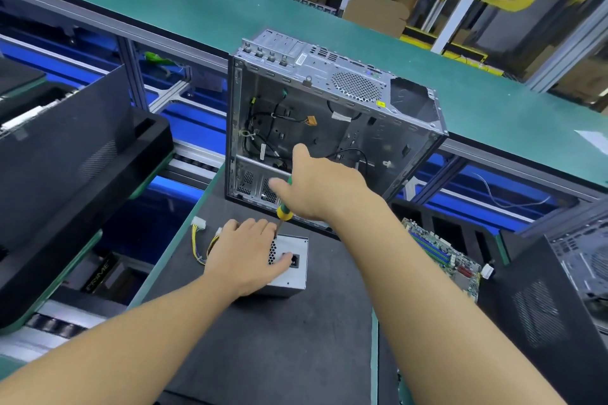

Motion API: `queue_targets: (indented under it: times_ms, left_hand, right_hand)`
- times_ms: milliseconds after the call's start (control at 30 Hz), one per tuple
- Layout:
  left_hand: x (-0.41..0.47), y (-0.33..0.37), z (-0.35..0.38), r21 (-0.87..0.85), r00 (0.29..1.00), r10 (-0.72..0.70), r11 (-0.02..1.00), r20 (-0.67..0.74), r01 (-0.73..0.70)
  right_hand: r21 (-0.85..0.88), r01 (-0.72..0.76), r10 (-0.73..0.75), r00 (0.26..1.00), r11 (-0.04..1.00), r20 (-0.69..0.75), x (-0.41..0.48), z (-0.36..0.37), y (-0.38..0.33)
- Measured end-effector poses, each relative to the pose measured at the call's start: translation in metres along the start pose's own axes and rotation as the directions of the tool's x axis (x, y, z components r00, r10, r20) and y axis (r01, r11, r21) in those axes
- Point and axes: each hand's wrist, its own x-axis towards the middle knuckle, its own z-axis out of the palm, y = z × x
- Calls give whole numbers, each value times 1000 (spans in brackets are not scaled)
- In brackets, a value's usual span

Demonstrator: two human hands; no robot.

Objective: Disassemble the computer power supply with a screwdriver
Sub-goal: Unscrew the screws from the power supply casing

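Yellow-and-black wires [197,242] with a white plug trail off the left end of the grey sheet-metal power supply [292,273]. The unit lies on the black mat [263,339], in front of the open silver computer case [329,115]. The left hand [245,255] grips it, fingers curled over the top and thumb on the perforated face beside the socket. The green-and-yellow-handled screwdriver [284,211] stands tilted, its tip at the unit's far top edge, just beside the left fingertips. The right hand [324,187] holds its handle, thumb raised. A green motherboard [441,255] lies further right.
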Motion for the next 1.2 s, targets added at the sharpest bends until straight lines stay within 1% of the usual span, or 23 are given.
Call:
queue_targets:
  times_ms: [67, 167, 300, 367, 433, 533, 600, 667, 733, 800, 833, 900, 967, 1033, 1100, 1200]
  left_hand:
    - [-2, -2, 3, -4, 999, -11, 1000, -41, 11]
    - [-2, -3, 5, 18, 997, -63, 998, -37, 64]
    - [-3, 0, 4, 52, 995, -97, 994, -8, 98]
    - [-3, 0, 2, 60, 995, -95, 994, -10, 96]
    - [-2, 0, 2, 68, 995, -99, 993, -5, 99]
    - [-2, 0, 3, 72, 994, -112, 991, 17, 110]
    - [-2, 0, 3, 64, 992, -121, 991, 17, 120]
    - [-2, 0, 3, 54, 992, -122, 991, 13, 121]
    - [-3, 1, 3, 51, 992, -124, 991, 12, 123]
    - [-3, 1, 3, 49, 991, -131, 990, 8, 130]
    - [-4, 1, 3, 46, 991, -134, 990, 7, 133]
    - [-4, 1, 3, 42, 991, -135, 990, 11, 135]
    - [-3, 1, 3, 39, 991, -134, 990, 16, 133]
    - [-3, 1, 2, 36, 991, -134, 990, 6, 133]
    - [-4, 2, 2, 29, 991, -134, 991, -1, 133]
    - [-4, 2, 1, 30, 990, -138, 990, 1, 138]
  right_hand:
    - [-17, -24, 24, 999, 1000, -27, 2, 0, -1]
    - [-10, 12, -12, 999, 1000, -33, 5, 1, -1]
    - [69, 113, -117, 991, 991, 71, 3, -2, 2]
    - [97, 123, -132, 987, 988, 88, 1, -3, 3]
    - [78, 88, -92, 994, 993, 54, 2, -1, 4]
    - [-6, 1, -1, 1000, 1000, -24, 0, 2, 1]
    - [-27, 7, -9, 997, 1000, -70, 0, 4, -1]
    - [5, 53, -53, 996, 999, -67, -1, 5, -1]
    - [93, 106, -106, 994, 990, -2, -3, 3, 1]
    - [156, 124, -133, 990, 980, 50, -6, 0, 3]
    - [159, 119, -128, 991, 980, 49, -8, -1, 4]
    - [100, 76, -78, 997, 992, 20, -9, 0, 4]
    - [-9, 0, 0, 1000, 1000, -14, -9, 2, 2]
    - [-63, -25, 22, 999, 998, -45, -7, 4, 0]
    - [-68, 22, -26, 998, 997, -59, -4, 4, 1]
    - [15, 125, -125, 992, 992, 32, -2, 0, 5]
